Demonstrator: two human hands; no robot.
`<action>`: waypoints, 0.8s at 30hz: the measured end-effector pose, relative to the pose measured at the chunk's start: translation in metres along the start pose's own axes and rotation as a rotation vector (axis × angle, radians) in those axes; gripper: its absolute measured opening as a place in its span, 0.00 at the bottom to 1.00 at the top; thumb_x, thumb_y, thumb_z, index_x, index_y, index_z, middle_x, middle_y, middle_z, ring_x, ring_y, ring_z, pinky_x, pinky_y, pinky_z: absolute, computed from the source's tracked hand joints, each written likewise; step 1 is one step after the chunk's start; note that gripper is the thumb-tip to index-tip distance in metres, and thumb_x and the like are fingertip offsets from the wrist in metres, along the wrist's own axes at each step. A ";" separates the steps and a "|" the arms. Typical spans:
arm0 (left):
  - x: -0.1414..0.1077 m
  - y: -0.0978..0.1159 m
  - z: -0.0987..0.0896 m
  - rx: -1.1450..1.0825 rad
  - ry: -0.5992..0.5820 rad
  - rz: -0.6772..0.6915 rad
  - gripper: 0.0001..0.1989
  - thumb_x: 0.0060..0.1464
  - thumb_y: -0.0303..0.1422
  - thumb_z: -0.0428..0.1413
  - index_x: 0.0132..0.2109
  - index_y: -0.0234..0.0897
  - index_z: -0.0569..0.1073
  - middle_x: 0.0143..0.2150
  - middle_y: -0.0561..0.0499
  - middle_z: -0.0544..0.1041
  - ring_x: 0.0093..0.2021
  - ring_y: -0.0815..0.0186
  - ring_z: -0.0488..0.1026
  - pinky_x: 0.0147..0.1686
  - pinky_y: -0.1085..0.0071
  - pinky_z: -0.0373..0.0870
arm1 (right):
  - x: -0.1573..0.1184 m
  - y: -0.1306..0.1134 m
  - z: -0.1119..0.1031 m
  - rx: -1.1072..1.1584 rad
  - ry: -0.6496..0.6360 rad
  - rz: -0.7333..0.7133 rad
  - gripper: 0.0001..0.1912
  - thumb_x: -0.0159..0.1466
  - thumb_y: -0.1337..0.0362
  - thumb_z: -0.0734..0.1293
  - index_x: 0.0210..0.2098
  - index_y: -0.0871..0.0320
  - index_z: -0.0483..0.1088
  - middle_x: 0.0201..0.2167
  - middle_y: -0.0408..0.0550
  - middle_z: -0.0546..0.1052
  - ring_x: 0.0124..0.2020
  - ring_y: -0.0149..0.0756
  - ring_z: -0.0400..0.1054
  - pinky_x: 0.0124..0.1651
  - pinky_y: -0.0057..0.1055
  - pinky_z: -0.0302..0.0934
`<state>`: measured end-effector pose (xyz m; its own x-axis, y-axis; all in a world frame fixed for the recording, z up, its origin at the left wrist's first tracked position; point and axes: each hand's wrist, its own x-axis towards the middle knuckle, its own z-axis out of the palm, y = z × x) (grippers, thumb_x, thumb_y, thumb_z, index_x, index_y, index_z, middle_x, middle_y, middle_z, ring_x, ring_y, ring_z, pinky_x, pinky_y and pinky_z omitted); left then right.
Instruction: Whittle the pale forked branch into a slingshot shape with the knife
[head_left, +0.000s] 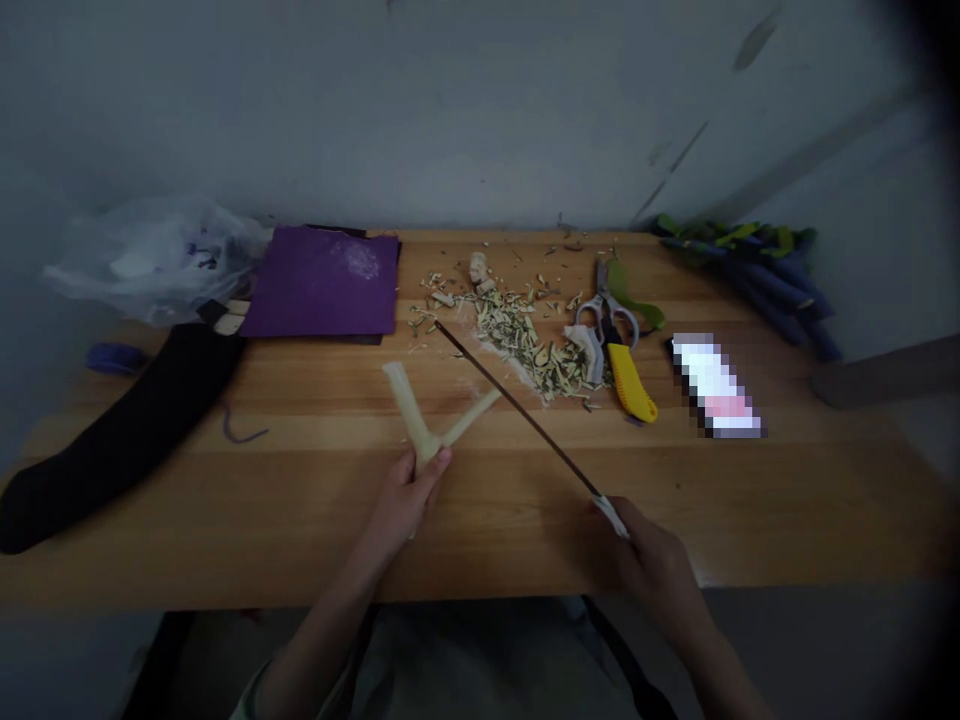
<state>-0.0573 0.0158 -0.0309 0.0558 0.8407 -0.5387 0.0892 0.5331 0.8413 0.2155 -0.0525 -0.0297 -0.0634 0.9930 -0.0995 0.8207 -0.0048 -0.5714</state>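
Observation:
My left hand (pixel 411 492) is closed around the lower end of a peeled, Y-shaped wooden fork (pixel 424 436), with its two prongs pointing up and away from me. In my closed right hand (pixel 651 548) is a long, thin, dark metal strip (pixel 517 406) with a white-wrapped grip. Whether this strip is a file or a saw blade I cannot tell. It slants up to the left, and its middle passes close to the tip of the fork's right prong; contact between them is unclear. Beyond them lies a pile of wood shavings (pixel 536 350).
Scissors (pixel 602 305) and a yellow utility knife (pixel 630 382) lie right of the shavings, with a phone (pixel 716 385) further right. Purple sheets (pixel 322 282), a plastic bag (pixel 165 255) and a black curved sleeve-like object (pixel 127 440) are at left. Blue-grey bundles (pixel 765 270) occupy the back right.

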 end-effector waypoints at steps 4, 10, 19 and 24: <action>-0.002 -0.001 -0.004 0.143 0.073 -0.023 0.21 0.47 0.51 0.49 0.22 0.38 0.59 0.12 0.61 0.55 0.13 0.76 0.52 0.13 0.77 0.47 | 0.001 0.000 0.006 -0.077 -0.069 0.069 0.14 0.57 0.68 0.52 0.41 0.57 0.62 0.26 0.48 0.75 0.27 0.39 0.71 0.28 0.30 0.59; -0.006 0.007 -0.003 0.280 0.181 -0.037 0.21 0.45 0.52 0.49 0.25 0.37 0.63 0.12 0.59 0.58 0.14 0.72 0.55 0.15 0.75 0.50 | -0.005 -0.008 0.023 -0.144 -0.087 0.112 0.15 0.60 0.66 0.49 0.41 0.58 0.63 0.25 0.49 0.75 0.27 0.40 0.71 0.27 0.31 0.58; 0.000 0.007 -0.006 0.304 0.177 -0.005 0.21 0.46 0.50 0.49 0.20 0.38 0.58 0.13 0.59 0.56 0.15 0.73 0.53 0.16 0.76 0.48 | -0.011 -0.016 0.015 -0.241 -0.085 0.123 0.15 0.61 0.66 0.50 0.44 0.59 0.62 0.23 0.48 0.75 0.24 0.39 0.70 0.25 0.29 0.56; -0.003 0.018 0.001 0.453 0.130 0.021 0.22 0.45 0.51 0.50 0.20 0.36 0.62 0.16 0.56 0.60 0.20 0.70 0.58 0.20 0.75 0.52 | 0.007 -0.031 0.016 -0.329 -0.079 0.114 0.12 0.61 0.67 0.50 0.37 0.58 0.64 0.23 0.48 0.75 0.23 0.37 0.70 0.23 0.28 0.53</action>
<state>-0.0552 0.0233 -0.0142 -0.0600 0.8711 -0.4875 0.5161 0.4451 0.7318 0.1799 -0.0472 -0.0259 0.0060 0.9761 -0.2171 0.9630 -0.0641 -0.2616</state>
